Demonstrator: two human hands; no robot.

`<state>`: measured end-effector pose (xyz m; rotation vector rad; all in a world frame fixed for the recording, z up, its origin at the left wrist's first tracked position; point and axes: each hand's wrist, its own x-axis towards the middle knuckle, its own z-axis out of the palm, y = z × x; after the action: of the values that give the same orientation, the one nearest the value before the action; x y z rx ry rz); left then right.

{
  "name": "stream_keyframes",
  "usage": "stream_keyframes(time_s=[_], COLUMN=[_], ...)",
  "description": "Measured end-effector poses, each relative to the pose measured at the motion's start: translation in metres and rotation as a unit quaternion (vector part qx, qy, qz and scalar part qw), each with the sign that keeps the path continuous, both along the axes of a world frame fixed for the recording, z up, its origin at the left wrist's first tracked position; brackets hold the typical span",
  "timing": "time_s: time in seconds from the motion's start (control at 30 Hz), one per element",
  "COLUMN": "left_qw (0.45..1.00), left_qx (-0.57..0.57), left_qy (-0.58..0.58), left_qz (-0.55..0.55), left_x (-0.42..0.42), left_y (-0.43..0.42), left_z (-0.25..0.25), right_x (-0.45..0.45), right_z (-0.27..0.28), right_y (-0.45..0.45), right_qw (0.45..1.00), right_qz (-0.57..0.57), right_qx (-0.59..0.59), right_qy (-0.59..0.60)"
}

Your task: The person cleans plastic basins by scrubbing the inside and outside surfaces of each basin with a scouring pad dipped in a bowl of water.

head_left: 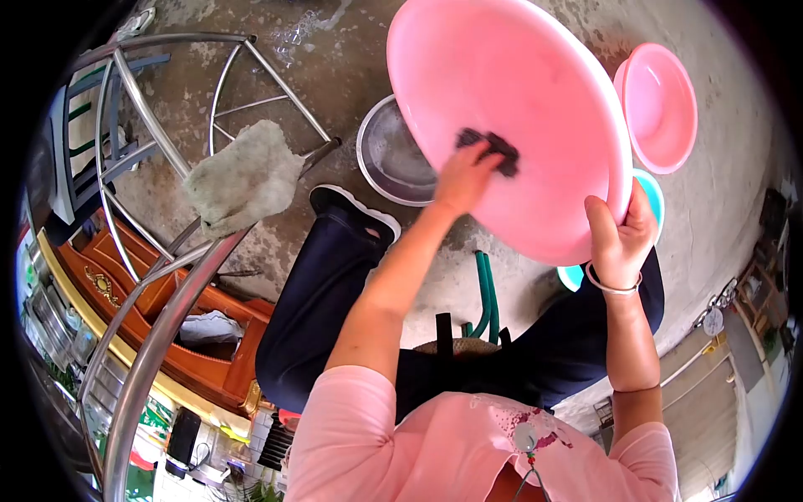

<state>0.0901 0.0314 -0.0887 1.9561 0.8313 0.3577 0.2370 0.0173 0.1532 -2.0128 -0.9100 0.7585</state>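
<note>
A large pink plastic basin (pixel 535 92) is tilted up in front of me, its inside facing me. My right hand (pixel 621 238) grips its lower right rim, thumb on the inner side. My left hand (pixel 467 177) presses a crumpled dark cloth (pixel 502 155) against the inner wall; its fingers are closed on the cloth and slightly blurred. Left of the pink basin, a round metal basin (pixel 389 159) stands on the floor, partly covered by it. Behind my right hand shows part of a turquoise basin (pixel 651 197).
Another pink basin (pixel 665 109) is at the right. To the left stands a tubular metal frame (pixel 155 117) with a greyish cloth (pixel 247 177) draped over it. An orange-brown wooden drawer unit (pixel 167 309) is beyond it. Green legs (pixel 487 293) show between my knees.
</note>
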Motion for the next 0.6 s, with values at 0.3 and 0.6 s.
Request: stream_keyframes(time_s=[0.3,0.6], left_qw=[0.957,0.987], left_qx=[0.099,-0.098], left_qy=[0.108,-0.085], left_qz=[0.249,0.092], left_x=[0.013,0.035], left_y=[0.067,-0.026], left_z=[-0.014,0.062], right_x=[-0.007,-0.026], right_z=[-0.007,-0.021], right_y=[0.007,0.006], right_qw=[0.998,0.996], right_qz=[-0.027,0.087], right_qx=[-0.009,-0.023], right_qy=[0.063,-0.015])
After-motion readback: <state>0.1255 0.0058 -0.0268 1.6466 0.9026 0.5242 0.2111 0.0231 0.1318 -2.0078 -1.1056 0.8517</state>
